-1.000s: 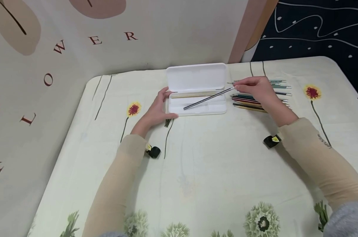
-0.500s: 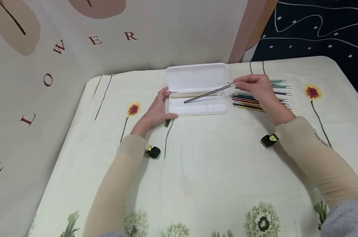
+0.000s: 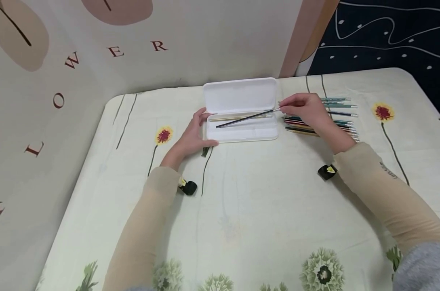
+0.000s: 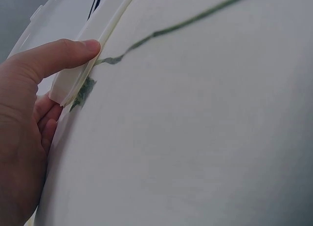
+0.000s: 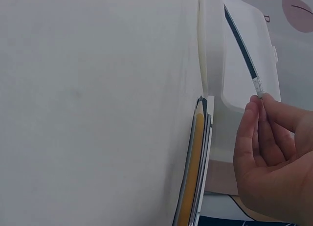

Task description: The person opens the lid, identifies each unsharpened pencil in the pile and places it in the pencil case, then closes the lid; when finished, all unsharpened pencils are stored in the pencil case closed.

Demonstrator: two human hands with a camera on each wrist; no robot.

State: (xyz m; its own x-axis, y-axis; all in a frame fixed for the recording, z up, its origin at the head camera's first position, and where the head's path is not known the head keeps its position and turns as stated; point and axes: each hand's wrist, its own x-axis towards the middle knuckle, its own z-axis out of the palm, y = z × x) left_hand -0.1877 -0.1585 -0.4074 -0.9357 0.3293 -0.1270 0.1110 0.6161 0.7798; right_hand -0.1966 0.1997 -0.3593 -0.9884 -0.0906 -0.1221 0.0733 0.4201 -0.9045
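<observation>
A white pencil case (image 3: 267, 134) lies open, its lid (image 3: 239, 96) tipped back against the wall side. My left hand (image 3: 190, 139) holds the case's left end, with the thumb on the near edge (image 4: 90, 45) and fingers round the end. Between thumb and fingertips, my right hand (image 3: 307, 110) pinches a dark pencil (image 3: 245, 118) by its white eraser end. The pencil slants over the case, its far end pointing left. Gold-coloured pencils (image 3: 220, 119) lie along the back of the tray. In the right wrist view the pencil (image 5: 239, 40) overlaps the lid.
Right of the case, several pencils (image 3: 303, 131) lie in a row on the floral tablecloth (image 3: 256, 202), partly under my right hand. A yellow pencil (image 5: 195, 152) is nearest in the right wrist view. A printed wall covering (image 3: 190, 40) rises behind the table.
My right hand has moved left, carrying the dark pencil further over the case, and the pencil lies at a flatter slant. My left hand stays at the case.
</observation>
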